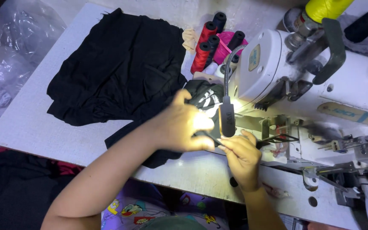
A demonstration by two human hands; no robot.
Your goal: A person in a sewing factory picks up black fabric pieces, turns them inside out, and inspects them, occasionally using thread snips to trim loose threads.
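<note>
Both hands (211, 136) pinch black fabric (120, 72).

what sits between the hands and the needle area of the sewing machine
The gooseneck lamp head hangs just above both hands, between the left hand on the black fabric piece and the needle area. The right hand pinches the fabric edge below it.

Bare forearms and hands (184, 125), seemingly sleeveless, no jewellery

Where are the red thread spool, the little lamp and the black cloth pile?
red thread spool (202, 50), head view, on its wound red side.
lamp (227, 119), head view, on its dark head.
black cloth pile (120, 68), head view, on its middle fold.
</note>
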